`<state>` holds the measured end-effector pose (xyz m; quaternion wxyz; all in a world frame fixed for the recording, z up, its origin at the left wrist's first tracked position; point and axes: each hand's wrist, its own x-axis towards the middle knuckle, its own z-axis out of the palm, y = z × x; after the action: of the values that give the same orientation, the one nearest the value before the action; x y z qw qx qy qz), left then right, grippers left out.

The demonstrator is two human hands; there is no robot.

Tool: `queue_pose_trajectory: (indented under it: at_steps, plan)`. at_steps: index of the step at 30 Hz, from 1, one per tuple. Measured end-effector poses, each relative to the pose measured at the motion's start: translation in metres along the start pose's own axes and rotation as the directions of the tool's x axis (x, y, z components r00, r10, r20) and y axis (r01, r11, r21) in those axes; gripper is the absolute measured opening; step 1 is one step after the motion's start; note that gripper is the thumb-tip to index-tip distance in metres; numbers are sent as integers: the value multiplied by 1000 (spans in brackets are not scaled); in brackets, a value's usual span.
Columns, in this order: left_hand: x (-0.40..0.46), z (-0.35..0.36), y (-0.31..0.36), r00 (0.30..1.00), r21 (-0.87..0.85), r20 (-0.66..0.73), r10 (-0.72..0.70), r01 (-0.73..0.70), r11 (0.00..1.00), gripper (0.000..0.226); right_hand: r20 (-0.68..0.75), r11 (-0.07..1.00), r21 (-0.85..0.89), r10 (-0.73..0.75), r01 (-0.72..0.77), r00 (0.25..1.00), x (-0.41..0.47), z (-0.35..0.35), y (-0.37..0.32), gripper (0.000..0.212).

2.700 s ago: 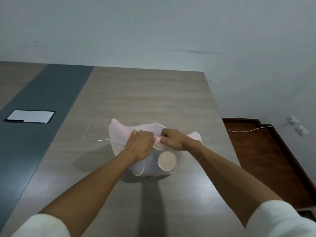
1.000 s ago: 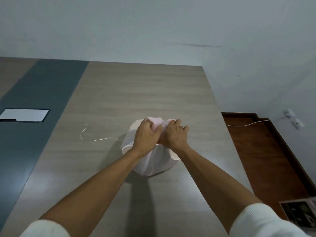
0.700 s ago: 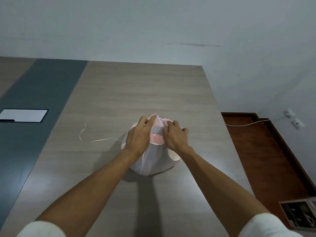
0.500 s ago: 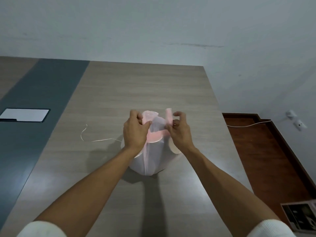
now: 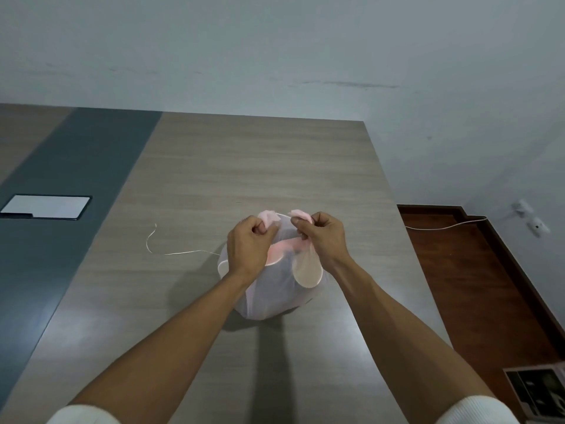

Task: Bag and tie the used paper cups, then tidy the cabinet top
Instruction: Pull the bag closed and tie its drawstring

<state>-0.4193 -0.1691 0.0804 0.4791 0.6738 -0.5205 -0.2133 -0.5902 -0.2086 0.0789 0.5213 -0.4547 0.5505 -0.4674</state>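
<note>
**Thin bag, light load: hold it by the handles**

Head view: the pink bag (image 5: 269, 289) sits mid cabinet top (image 5: 244, 166). Left hand (image 5: 247, 243) and right hand (image 5: 324, 237) each pinch a handle, fingers closed. Inside, paper cups (image 5: 307, 270) look light and crushable; the film looks flimsy and slippery.

light: dim, cool, from above-behind me | shadow: my head's dark streak on cabinet top (image 5: 244, 166) below bag (image 5: 269, 295) | glare: soft sheen near edge | wide-angle bend at edges | focus: slightly soft

Left hand (image 5: 248, 246) and right hand (image 5: 323, 237) fisted, forearms extended forward
</note>
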Motion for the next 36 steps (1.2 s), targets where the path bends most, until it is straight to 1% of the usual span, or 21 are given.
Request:
queue_pose_trajectory:
  at_steps: [1,2,5,6,7,8,9,11,13,15,16,18,20,21,23,25,29,31,32,34,36]
  plan:
    - [-3,0,1,999,-18,27,32,-32,999,22,-17,1000,-3,12,-12,1000,-1,1,0,51]
    - [-6,-1,1,995,-16,56,85,-85,996,14,-19,999,2,34,-34,999,-1,2,0,46]
    - [-10,-5,-7,948,29,156,279,-286,958,39,-15,995,6,105,-105,994,-1,2,3,17]
    - [-11,-7,-8,934,44,174,312,-324,945,44,-8,995,-40,96,-96,995,-2,2,3,14]
    - [-12,-8,-8,930,38,183,319,-331,943,47,11,993,-96,71,-70,997,-4,2,4,20]
    - [-13,-9,-7,936,-7,193,294,-298,955,48,41,991,-131,40,-34,998,-6,2,4,24]
    - [-15,-10,-4,950,-87,211,229,-215,973,49,67,991,-137,12,-3,998,-8,2,4,26]
    - [-17,-9,4,955,-259,290,53,26,965,49,91,993,-112,-14,24,996,-11,4,4,35]
    - [-12,-8,9,922,-363,372,-105,248,898,53,74,998,-54,17,-13,997,-13,4,4,44]
    - [-5,-11,11,876,-395,440,-198,387,833,56,56,996,41,73,-75,996,-12,2,4,48]
    - [-1,-13,11,862,-380,460,-214,409,829,54,56,991,86,97,-102,994,-11,2,4,46]
    - [2,-16,10,845,-339,498,-195,397,853,36,49,984,114,129,-134,990,-10,0,5,37]
    - [2,-17,7,839,-335,526,-141,357,872,13,67,990,51,130,-134,989,-8,-2,8,17]
    - [2,-16,5,837,-342,535,-114,338,877,9,80,991,24,131,-133,988,-8,-3,9,12]
    - [2,-17,3,825,-365,560,-73,325,872,16,79,989,39,136,-140,988,-8,-4,8,11]
    - [3,-20,2,790,-398,612,-38,349,848,19,99,989,80,116,-124,988,-7,-5,6,14]
    - [9,-24,0,692,-366,720,-42,431,825,21,233,990,78,94,-115,968,-10,-2,0,11]
    - [13,-24,-5,658,-361,751,-53,476,802,23,280,989,94,83,-113,956,-11,0,-2,15]
    - [15,-24,-6,649,-377,757,-71,523,764,25,293,989,104,75,-110,953,-12,2,-3,17]
    - [16,-25,-9,632,-418,764,-128,636,649,33,302,984,139,65,-111,951,-13,3,-3,14]
    - [18,-25,-11,598,-421,785,-159,705,570,44,310,978,175,59,-118,949,-13,5,-3,14]
